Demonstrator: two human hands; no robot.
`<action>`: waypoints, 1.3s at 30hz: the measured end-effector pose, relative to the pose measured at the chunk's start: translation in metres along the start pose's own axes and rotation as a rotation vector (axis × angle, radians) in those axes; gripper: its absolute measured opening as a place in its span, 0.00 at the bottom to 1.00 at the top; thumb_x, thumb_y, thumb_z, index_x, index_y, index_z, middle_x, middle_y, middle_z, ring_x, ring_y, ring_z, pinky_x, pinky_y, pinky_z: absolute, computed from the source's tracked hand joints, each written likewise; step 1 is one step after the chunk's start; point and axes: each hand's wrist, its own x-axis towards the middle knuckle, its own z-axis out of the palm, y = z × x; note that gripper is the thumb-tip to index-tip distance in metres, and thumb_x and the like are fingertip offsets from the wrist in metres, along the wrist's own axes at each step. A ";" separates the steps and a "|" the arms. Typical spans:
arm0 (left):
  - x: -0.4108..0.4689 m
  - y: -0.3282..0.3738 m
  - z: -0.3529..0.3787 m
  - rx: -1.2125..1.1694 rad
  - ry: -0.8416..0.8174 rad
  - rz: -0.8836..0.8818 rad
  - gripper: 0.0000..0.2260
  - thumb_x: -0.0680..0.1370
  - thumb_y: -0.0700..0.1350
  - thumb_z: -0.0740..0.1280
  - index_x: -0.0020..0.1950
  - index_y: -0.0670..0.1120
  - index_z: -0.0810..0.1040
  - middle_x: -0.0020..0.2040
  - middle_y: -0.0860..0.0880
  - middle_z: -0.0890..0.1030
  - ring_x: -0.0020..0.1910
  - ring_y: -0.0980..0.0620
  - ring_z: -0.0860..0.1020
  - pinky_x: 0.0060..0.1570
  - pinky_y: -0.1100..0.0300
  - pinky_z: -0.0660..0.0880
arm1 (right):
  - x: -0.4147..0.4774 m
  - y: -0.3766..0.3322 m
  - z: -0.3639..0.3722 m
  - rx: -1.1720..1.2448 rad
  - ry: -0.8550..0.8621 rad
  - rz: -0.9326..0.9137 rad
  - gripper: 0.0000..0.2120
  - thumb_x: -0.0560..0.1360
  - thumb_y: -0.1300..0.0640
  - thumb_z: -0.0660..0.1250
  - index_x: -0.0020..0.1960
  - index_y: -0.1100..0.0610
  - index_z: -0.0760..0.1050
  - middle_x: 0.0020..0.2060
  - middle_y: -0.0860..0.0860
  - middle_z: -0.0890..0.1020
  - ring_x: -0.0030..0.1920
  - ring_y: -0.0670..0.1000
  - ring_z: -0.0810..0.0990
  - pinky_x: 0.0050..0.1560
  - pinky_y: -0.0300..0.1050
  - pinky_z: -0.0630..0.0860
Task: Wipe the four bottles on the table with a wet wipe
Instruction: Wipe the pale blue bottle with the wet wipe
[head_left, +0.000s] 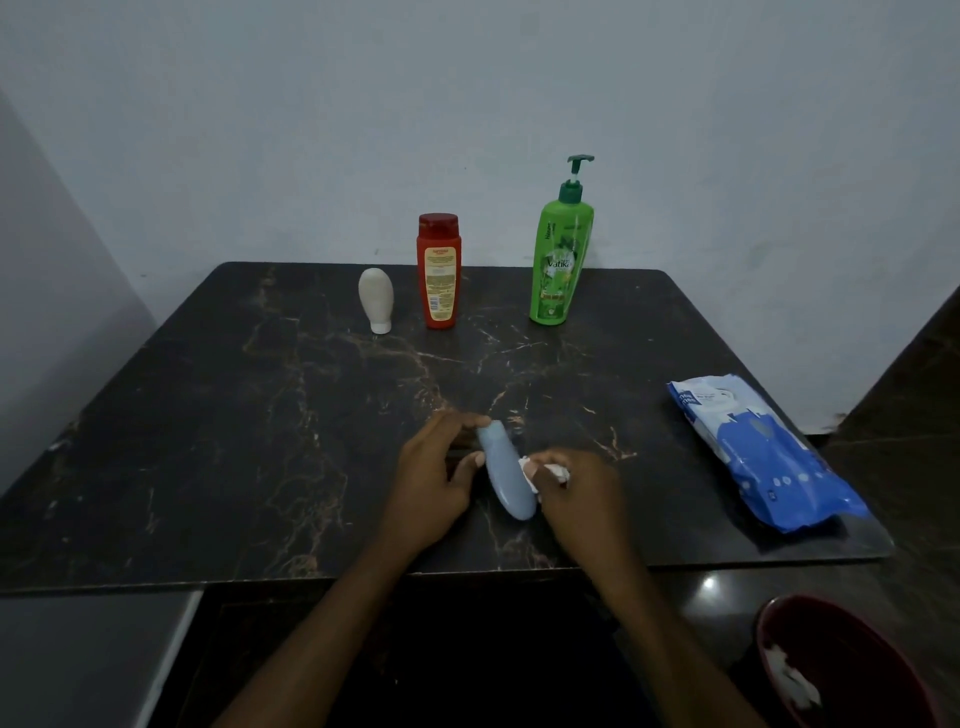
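Observation:
A small pale blue bottle (506, 475) lies tilted near the table's front middle. My left hand (434, 480) holds its far end between thumb and fingers. My right hand (576, 491) pinches a crumpled white wet wipe (540, 473) against the bottle's right side. Three bottles stand at the back of the dark marble table (234, 441): a small white one (375, 300) on its cap, a red one (439, 270) and a tall green pump bottle (561, 254).
A blue pack of wet wipes (758, 452) lies at the table's right edge. A dark red bin (831, 670) with used white wipes inside stands on the floor at lower right. A wall rises right behind the table.

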 end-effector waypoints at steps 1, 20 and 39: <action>0.001 -0.001 0.000 0.017 0.006 -0.010 0.16 0.76 0.31 0.70 0.60 0.46 0.81 0.56 0.53 0.82 0.55 0.57 0.82 0.55 0.58 0.80 | -0.004 -0.001 0.004 -0.017 0.015 0.003 0.05 0.76 0.56 0.69 0.45 0.54 0.84 0.39 0.46 0.84 0.39 0.42 0.80 0.37 0.27 0.70; -0.002 -0.014 0.012 0.347 -0.190 0.026 0.23 0.77 0.53 0.72 0.70 0.50 0.75 0.62 0.52 0.76 0.62 0.54 0.68 0.63 0.54 0.69 | -0.002 0.004 -0.008 0.058 0.096 0.013 0.05 0.75 0.54 0.71 0.50 0.49 0.84 0.44 0.41 0.84 0.47 0.40 0.81 0.52 0.38 0.76; 0.001 -0.012 0.012 0.424 -0.291 0.114 0.19 0.78 0.53 0.69 0.66 0.46 0.73 0.58 0.50 0.73 0.56 0.53 0.67 0.55 0.54 0.70 | 0.069 -0.038 -0.001 -0.841 -0.345 -0.471 0.14 0.72 0.55 0.71 0.56 0.57 0.78 0.57 0.54 0.75 0.57 0.53 0.71 0.56 0.43 0.67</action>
